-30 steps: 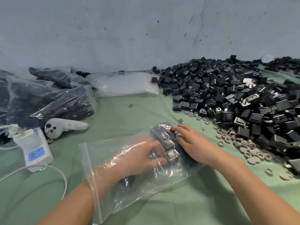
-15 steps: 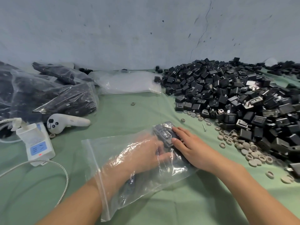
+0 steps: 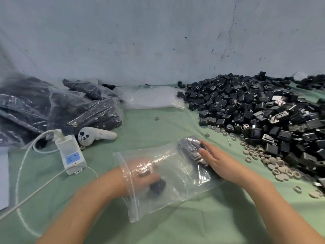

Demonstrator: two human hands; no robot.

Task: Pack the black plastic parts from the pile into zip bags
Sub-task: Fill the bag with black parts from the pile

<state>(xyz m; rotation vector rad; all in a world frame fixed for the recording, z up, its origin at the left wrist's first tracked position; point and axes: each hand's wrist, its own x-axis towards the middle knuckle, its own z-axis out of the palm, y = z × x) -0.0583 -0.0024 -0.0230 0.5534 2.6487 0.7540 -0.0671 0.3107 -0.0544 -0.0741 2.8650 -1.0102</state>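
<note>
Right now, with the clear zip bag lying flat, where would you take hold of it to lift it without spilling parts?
Probably the zip strip at the mouth of the zip bag, pinched from the near left side. The mouth faces left with the left hand inside, and most black parts sit at the closed far end, so lifting there should keep them in.

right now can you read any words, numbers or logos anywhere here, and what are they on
Nothing here is legible.
Power block: blue label with white marks and a small red mark, too blurred to read.
Controller: small grey mark on the handle, too small to read.
Black parts and zip bag: no print shows.
</note>
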